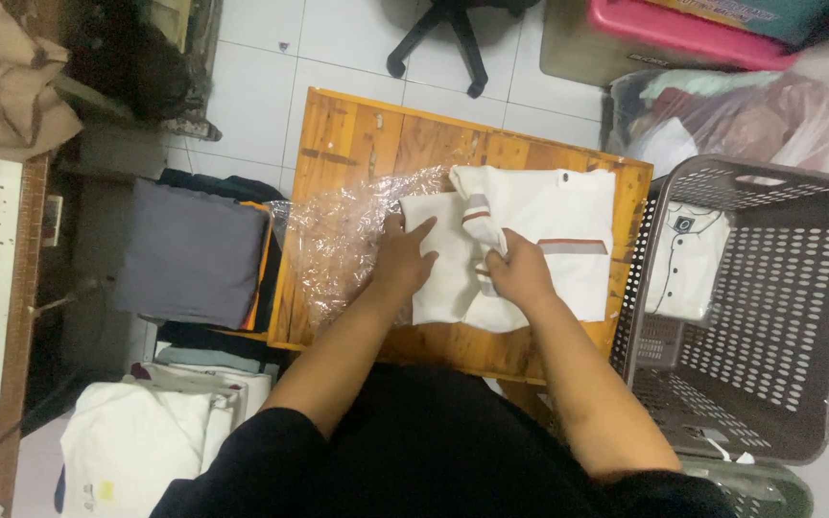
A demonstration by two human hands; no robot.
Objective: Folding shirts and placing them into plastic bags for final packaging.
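- My left hand presses flat, fingers spread, on the white shirt lying on the wooden table.
- My right hand pinches the folded sleeve at the shirt's middle.
- Folding looks partly done; the clear plastic bag just left of my left hand lies unused.
- A grey basket right of my right hand holds another white shirt.

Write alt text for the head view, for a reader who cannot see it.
A person's left hand presses flat on a folded white shirt on a wooden table while the right hand grips its cloth. Clear plastic wrap lies beside it; a grey laundry basket stands at right.
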